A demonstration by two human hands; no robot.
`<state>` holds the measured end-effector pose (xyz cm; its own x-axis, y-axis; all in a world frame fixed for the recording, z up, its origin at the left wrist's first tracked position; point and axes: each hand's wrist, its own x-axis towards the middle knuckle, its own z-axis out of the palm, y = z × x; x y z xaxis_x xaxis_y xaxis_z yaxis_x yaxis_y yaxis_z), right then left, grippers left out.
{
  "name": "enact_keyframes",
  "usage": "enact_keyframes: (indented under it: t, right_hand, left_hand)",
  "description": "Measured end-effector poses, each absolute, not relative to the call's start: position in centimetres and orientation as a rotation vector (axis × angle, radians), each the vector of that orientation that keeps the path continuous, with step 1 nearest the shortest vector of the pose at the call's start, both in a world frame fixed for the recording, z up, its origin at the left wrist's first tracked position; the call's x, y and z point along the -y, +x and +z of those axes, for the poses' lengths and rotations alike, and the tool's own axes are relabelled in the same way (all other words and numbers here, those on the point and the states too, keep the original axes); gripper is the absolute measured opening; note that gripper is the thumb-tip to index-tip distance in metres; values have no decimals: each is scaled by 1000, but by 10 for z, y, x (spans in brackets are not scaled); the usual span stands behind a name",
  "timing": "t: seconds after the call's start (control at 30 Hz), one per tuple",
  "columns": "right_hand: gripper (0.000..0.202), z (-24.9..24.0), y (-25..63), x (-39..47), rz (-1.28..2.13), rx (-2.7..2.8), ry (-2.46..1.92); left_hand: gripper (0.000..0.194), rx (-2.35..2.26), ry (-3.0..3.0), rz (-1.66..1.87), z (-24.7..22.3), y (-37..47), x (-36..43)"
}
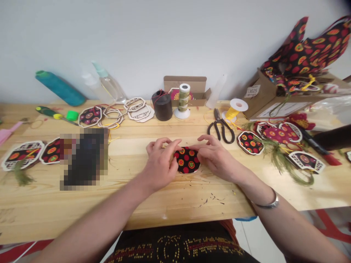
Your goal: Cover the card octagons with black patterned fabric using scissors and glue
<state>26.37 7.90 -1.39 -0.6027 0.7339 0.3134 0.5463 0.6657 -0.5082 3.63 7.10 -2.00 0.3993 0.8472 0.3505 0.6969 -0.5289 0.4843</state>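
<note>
On the wooden table in front of me lies a small eight-sided piece covered in black fabric [187, 160] with red, orange and green flowers. My left hand [163, 160] grips its left edge, thumb on the near side and fingers curled over the far corner. At the right edge, my right hand [214, 157] pinches the same piece, with the index finger lying along its top edge. Both hands hide parts of its sides. Black-handled scissors [221, 128] lie just beyond my right hand.
Behind stand a black thread spool [162, 106], a patterned ribbon spool [182, 102] and a yellow thread spool [234, 109]. Wood-framed fabric ornaments [250, 142] lie right, beside a cardboard box [270, 98]. More ornaments [24, 155] and a pixelated dark object [85, 159] are left. Dark scraps [214, 199] dot the table.
</note>
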Motion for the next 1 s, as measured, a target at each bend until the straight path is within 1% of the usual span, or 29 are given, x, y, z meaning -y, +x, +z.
enact_keyframes:
  t: [0.13,0.23,0.33,0.47,0.5,0.63,0.77,0.87,1.0]
  right_hand:
    - [33,-20,269,-82,373,2218,-1013]
    - [33,-19,268,-83,372,2222,-1018]
    - [29,-12,261,-81,459,2317,-1052]
    - [14,-1,251,-80,536,2493,-1067]
    - [18,0,250,-80,539,2521,-1072]
    - [45,1,249,-81,500,2574,-1079]
    - [64,1,253,-76,393,2613,-1048]
    - [68,2,259,-69,384,2625,-1109]
    - [61,7,269,-60,455,2596,-1189]
  left_hand:
    - [46,-1551,2314,936,-18,36,-72]
    - [47,-1549,2305,955,-17,37,-73]
    - [49,-1513,2320,922,-18,38,-73]
    - [49,-1525,2315,887,-19,38,-72]
    - [49,-1527,2313,884,-19,38,-72]
    - [49,-1515,2307,883,-18,38,-72]
    - [48,-1511,2307,892,-16,36,-72]
    - [49,-1531,2289,915,-16,35,-73]
    - [49,-1487,2297,920,-16,35,-72]
